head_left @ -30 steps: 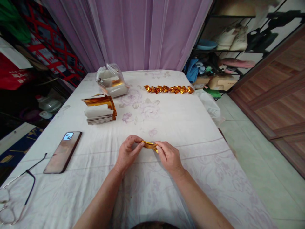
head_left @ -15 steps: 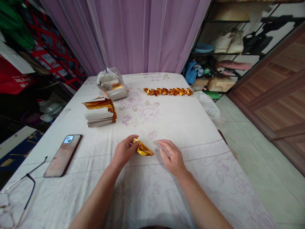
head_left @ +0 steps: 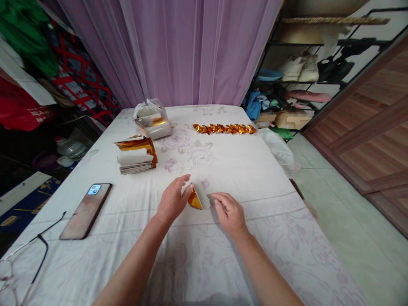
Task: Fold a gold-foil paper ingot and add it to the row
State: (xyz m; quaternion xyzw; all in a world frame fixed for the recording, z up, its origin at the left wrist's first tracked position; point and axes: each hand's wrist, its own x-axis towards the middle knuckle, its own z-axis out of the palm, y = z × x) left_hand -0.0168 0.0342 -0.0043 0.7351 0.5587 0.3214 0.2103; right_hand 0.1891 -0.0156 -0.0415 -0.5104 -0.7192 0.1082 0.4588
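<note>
A small sheet of gold foil paper (head_left: pixel 195 199) with a white back stands partly folded on the white flowered tablecloth (head_left: pixel 223 161), in front of me. My left hand (head_left: pixel 172 202) holds its left side, thumb against the gold face and fingers reaching up behind it. My right hand (head_left: pixel 228 212) pinches the white flap at its right edge with curled fingertips.
A stack of gold-and-white sheets (head_left: pixel 136 155) lies at the left. Behind it stands a clear plastic bag (head_left: pixel 151 119). A row of folded gold pieces (head_left: pixel 225 128) runs along the far side. A phone (head_left: pixel 86 210) and glasses (head_left: pixel 22 259) lie near the left edge. Shelves (head_left: pixel 302 76) stand to the right.
The flat folded gold strip held between both hands has been turned and opened, so its white back now shows. Both hands moved slightly away from me; the camera tilted up a little.
</note>
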